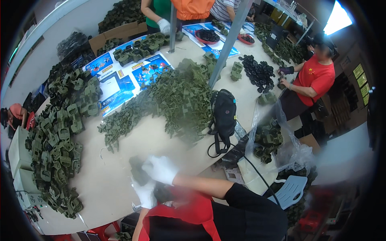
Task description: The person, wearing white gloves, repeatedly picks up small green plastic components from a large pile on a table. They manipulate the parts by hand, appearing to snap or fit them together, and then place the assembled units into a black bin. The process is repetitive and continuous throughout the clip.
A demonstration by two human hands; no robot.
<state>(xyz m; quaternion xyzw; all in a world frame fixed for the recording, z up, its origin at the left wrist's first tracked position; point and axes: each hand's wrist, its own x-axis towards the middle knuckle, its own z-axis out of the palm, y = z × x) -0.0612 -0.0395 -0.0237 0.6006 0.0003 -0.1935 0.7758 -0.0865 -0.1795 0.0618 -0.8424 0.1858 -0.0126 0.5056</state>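
Observation:
Both my hands wear white gloves and are close together at the table's near edge. My left hand (pixel 145 193) is closed under an olive-green moulded plastic part (pixel 138 170), which is smeared by a blurred patch. From the right, my right hand (pixel 161 168) reaches across with its fingers closed against the same part. Another dark green piece (pixel 162 193) shows below my right wrist, close to my red apron; what holds it is hidden. Beyond my hands lies a large heap of small olive-green plastic parts (pixel 187 98).
Boxy green pieces (pixel 60 136) line the left side. A black bag (pixel 223 114) with a cable and a metal post (pixel 231 44) stand right of the heap. Black round parts (pixel 257 74) lie near a co-worker in red (pixel 317 78). Printed blue sheets (pixel 120 82) cover the far tabletop.

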